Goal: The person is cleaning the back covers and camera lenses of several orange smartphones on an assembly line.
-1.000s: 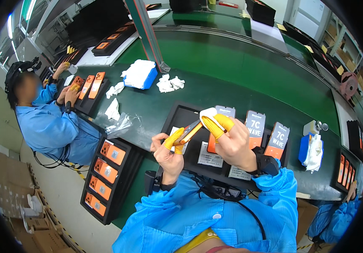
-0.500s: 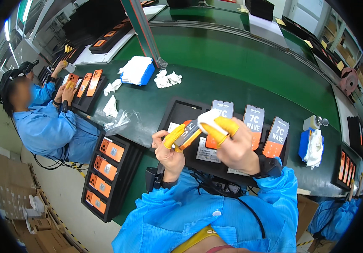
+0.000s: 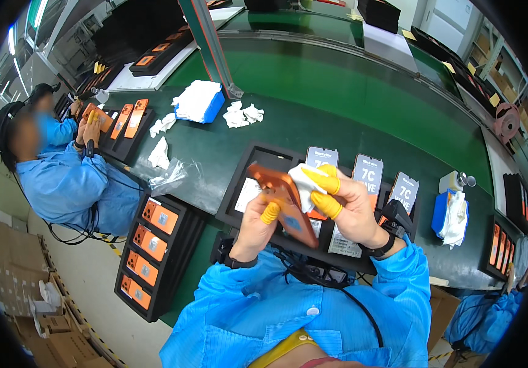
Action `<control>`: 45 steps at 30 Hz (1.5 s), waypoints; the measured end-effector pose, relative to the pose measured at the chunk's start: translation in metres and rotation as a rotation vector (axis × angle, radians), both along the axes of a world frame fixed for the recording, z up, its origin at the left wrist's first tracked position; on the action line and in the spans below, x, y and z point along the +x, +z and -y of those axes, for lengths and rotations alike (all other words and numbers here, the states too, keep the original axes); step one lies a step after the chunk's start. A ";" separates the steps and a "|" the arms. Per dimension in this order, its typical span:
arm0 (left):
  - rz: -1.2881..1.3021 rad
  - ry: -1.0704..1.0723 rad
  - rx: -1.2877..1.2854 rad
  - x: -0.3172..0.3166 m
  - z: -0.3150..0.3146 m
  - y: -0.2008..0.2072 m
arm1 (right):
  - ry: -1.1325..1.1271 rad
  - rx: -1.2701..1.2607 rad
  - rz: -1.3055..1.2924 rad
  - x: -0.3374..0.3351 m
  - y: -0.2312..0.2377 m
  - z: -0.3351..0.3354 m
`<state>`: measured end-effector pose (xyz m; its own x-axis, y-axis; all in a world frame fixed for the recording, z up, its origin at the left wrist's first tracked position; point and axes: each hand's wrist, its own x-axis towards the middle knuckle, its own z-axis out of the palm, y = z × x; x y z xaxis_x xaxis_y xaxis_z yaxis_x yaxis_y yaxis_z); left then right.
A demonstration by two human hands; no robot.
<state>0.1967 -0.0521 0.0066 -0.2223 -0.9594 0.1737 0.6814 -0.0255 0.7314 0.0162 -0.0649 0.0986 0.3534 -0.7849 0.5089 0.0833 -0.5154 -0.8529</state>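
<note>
Head view: left hand [image 3: 255, 228] holds an orange phone [image 3: 283, 201] in the air over the black tray [image 3: 266, 159], back toward me, tilted, camera end at upper left. Left thumb is on the phone's back, pinching it against fingers mostly behind it; I can't tell how those sit. Right hand [image 3: 359, 219] has its fingers closed on a folded white cloth [image 3: 303, 185], pinching it against the phone's right edge. Both hands wear yellow finger cots [image 3: 329, 206]

Step in hand, my read: wiping the phone, working around its edge. Can't tell from here how clean it is

Next move, as I judge it, calls for a firm left pinch, cloth kept between right fingers and phone, light pressure. If the phone needs turning, I'd ease the right hand off first. Watch clearance: three phones [image 3: 368, 175] sit screen up in the tray just beyond and right of the hands, easy to knock

Around it on the tabletop [image 3: 215, 145]: blue cloth box [image 3: 216, 108] and crumpled wipes [image 3: 239, 115] beyond, bottle [image 3: 449, 182] at right. Side tray [image 3: 175, 265] at left carries four orange phones [image 3: 150, 245], backs up
</note>
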 end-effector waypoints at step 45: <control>-0.586 -0.549 0.415 -0.001 0.018 0.016 | -0.243 -0.771 -0.310 0.016 -0.018 -0.021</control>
<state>0.1960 -0.0698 0.0228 -0.6522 -0.7551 0.0668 0.7560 -0.6413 0.1309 0.0322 -0.0438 0.0803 0.4314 -0.3320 0.8389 -0.2828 -0.9327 -0.2237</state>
